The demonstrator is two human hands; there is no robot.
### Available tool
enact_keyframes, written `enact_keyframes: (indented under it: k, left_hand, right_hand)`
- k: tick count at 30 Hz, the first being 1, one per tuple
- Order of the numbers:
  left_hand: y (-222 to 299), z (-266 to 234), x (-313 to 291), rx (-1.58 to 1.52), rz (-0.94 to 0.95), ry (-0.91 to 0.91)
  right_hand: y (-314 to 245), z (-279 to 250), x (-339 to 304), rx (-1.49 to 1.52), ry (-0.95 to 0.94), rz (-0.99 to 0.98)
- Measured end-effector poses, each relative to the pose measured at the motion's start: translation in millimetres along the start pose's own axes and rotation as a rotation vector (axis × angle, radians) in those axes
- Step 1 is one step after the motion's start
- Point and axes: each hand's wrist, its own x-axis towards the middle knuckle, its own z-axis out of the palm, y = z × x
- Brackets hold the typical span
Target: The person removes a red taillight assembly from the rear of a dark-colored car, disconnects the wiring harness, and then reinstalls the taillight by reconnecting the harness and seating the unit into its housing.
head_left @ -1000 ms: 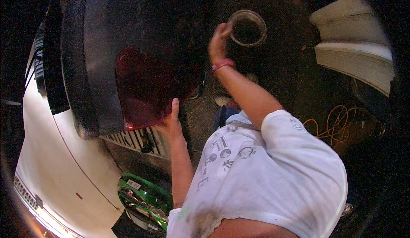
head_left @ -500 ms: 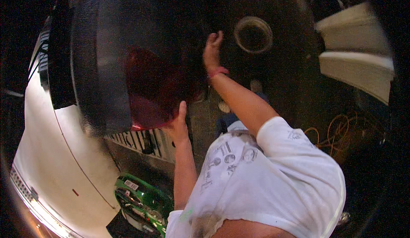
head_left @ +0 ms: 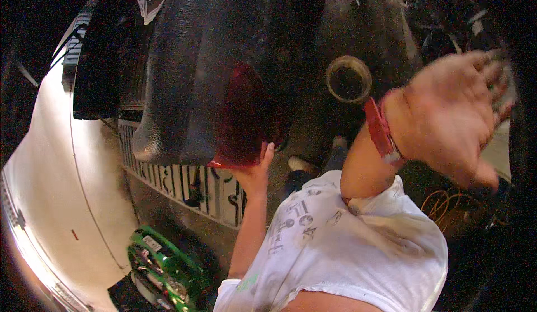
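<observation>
A glossy dark red curved panel (head_left: 243,127) lies against a large black textured surface (head_left: 182,99). My left hand (head_left: 254,172) grips the panel's lower edge, thumb along its right side and the other fingers hidden beneath it. Off to the right, my right hand (head_left: 450,119) is raised close to view with its palm showing and fingers spread. Nothing is in it, and its fingertips are slightly blurred. A red band (head_left: 380,133) circles that wrist.
A round open container (head_left: 330,82) stands on the floor beyond my right forearm. Below the black surface is a pale slatted frame (head_left: 168,186). A green machine part (head_left: 168,264) sits lower left, beside a large white body panel (head_left: 89,200). Orange cord (head_left: 442,205) coils at right.
My right hand has swung from beside the black surface out to the right and up nearer. The view has shifted; my left hand remains on the red panel.
</observation>
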Motion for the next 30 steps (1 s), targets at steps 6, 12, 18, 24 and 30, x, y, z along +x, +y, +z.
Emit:
enact_keyframes:
  k: [6,12,18,24,30]
  left_hand:
    - [0.2,8.0,-5.3,-0.117,-0.012,0.036]
    - [-19.2,2.9,-4.3,0.018,0.021,-0.038]
    - [-46.5,11.0,-3.7,0.012,0.129,-0.038]
    - [-49.8,10.5,2.9,0.171,0.205,0.068]
    - [-33.6,15.4,0.2,0.161,0.197,0.160]
  right_hand:
    - [69.1,53.8,-120.3,-0.067,-0.200,0.032]
    - [107.9,42.8,-165.6,-0.488,-0.337,0.430]
    - [82.0,-10.5,-135.4,-0.396,-0.206,0.612]
    - [72.2,-50.1,-159.9,-0.148,-0.138,0.817]
    - [53.2,-44.0,-173.8,-0.269,-0.237,0.955]
